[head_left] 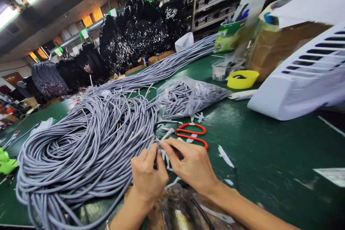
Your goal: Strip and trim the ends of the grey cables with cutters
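Observation:
My left hand point(148, 175) is closed in a pinch around the end of a grey cable, mostly hidden by the fingers. The thumb and forefinger of my right hand point(192, 163) pinch the same cable end, close against my left fingertips. Thin pale strands show just above the fingers; their detail is too small to make out. To the left lies a big coiled heap of grey cables point(88, 140), several with stripped, whitish ends. Scissors with red handles point(192, 128) lie just beyond my right hand.
Behind the scissors is a clear plastic bag of short grey tube pieces point(183, 97). White scraps point(225, 156) are scattered over the green table point(275, 151). A yellow tape ring point(242, 79), a green can of pens point(229, 36) and a white slotted plastic casing point(291, 82) stand at right.

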`<state>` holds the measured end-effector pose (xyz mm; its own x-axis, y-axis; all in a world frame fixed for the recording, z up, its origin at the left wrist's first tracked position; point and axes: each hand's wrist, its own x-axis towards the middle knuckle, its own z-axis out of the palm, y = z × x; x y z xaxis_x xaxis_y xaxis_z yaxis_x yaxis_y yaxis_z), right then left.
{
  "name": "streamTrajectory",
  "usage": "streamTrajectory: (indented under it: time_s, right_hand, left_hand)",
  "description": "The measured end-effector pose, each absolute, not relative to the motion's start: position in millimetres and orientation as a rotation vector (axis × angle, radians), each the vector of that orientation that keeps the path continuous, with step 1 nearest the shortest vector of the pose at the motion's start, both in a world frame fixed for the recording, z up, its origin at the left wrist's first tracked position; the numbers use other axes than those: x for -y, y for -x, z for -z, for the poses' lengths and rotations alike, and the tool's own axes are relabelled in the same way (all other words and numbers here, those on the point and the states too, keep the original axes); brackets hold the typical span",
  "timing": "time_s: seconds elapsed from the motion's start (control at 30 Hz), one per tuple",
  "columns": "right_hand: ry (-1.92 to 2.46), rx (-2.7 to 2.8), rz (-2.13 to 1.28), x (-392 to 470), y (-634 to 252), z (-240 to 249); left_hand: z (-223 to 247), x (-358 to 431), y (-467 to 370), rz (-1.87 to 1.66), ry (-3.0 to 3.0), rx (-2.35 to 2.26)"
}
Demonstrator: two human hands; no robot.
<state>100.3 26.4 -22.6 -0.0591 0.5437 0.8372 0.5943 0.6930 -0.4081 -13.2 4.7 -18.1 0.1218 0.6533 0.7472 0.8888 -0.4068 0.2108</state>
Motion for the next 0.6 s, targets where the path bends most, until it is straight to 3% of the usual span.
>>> streamTrajectory:
  time_s: [0.13, 0.33, 0.47, 0.6]
  right_hand:
    - [0.808, 1.732, 0.221, -30.2, -102.5, 22.6]
    - [0.891, 1.717, 0.073, -23.2, -100.8, 16.8]
    - [0.597, 1.787, 0.078, -3.9, -90.2, 2.9]
    - [0.683, 1.736, 0.11, -20.5, -90.2, -9.6]
  left_hand:
    - [19.1, -5.4, 13.1, 1.171, 2.097, 1.544]
    - [25.3, -7.4, 13.4, 1.058, 2.105, 1.506]
    - [20.8, -17.2, 27.9, 1.1, 2.137, 1.804]
    - [11.6, -20.4, 37.8, 1.286, 2.111, 1.849]
